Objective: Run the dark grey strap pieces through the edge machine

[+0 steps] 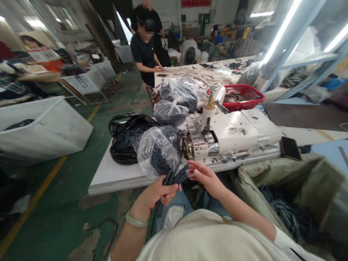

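My left hand [163,192] is closed around a bundle of dark grey strips [176,175], whose ends fan out above my fist. Close to the right side of those ends is my right hand [206,177], its fingers stretched out and apart; whether the fingertips touch the strips I cannot tell. Just beyond the bundle, a clear plastic bag [156,150] of dark strips lies at the table edge. A white machine [236,130] with a metal head stands on the white table [116,183], right behind my right hand.
Left of the clear bag sits a black plastic bag [123,145]. Behind are tied clear bags [171,112] and a red basket [244,96]. A phone-like dark object [290,148] lies at right, above a green cloth-lined bin [258,174]. A co-worker [145,54] stands across the table.
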The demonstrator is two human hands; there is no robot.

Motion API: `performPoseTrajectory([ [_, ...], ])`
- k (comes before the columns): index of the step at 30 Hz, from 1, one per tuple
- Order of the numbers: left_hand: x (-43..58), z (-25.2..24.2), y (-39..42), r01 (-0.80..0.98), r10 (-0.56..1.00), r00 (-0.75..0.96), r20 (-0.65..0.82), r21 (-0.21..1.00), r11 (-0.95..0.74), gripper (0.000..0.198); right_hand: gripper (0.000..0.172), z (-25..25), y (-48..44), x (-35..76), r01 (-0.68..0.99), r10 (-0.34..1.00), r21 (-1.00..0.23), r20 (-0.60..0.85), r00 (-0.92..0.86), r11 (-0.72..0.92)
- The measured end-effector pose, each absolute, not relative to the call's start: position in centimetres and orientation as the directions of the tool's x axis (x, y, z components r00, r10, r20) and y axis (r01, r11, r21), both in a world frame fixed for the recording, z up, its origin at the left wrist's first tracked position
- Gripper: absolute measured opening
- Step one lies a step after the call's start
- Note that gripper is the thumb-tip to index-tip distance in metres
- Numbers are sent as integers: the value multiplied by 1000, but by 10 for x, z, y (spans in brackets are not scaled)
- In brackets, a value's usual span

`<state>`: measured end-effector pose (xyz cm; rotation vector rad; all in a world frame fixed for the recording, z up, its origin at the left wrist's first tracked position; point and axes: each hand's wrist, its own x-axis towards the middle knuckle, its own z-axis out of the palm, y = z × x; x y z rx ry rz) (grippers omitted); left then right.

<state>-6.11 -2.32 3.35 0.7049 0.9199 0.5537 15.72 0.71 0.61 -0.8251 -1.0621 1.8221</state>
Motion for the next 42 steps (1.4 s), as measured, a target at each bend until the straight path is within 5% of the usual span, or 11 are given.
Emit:
performPoseTrajectory([
  [4, -31, 28, -24, 27, 615, 551, -564, 749, 662, 26, 26, 17, 17, 148, -332, 903, -895, -153, -401, -299],
  [8, -27, 14, -29, -20, 584, 574, -574, 703, 711, 25, 26, 7, 16, 160, -546, 906, -724, -318, -280, -422],
  [12, -35, 1, -37, -176, 630, 561, -537, 667, 724, 29, 21, 0, 16, 184, -728, 870, -514, -433, -236, -453],
  [16, -33, -1, -39, -443, 817, 375, -437, 690, 573, 30, 20, -1, 7, 191, -738, 852, -459, -423, -307, -494],
  [20, -16, 6, -36, -439, 837, 291, -463, 713, 547, 29, 20, -6, -9, 184, -728, 871, -491, -369, -324, -478],
  [29, 7, 0, -48, -243, 620, 462, -634, 582, 776, 34, 13, -23, -40, 181, -710, 946, -657, -17, -322, -254],
  [34, 9, 2, -54, -255, 731, 330, -596, 690, 678, 30, 19, -25, -43, 180, -682, 955, -701, 8, -296, -206],
  [42, 7, 11, -54, -307, 755, 345, -557, 693, 652, 24, 22, -30, -42, 181, -669, 951, -700, -47, -306, -250],
])
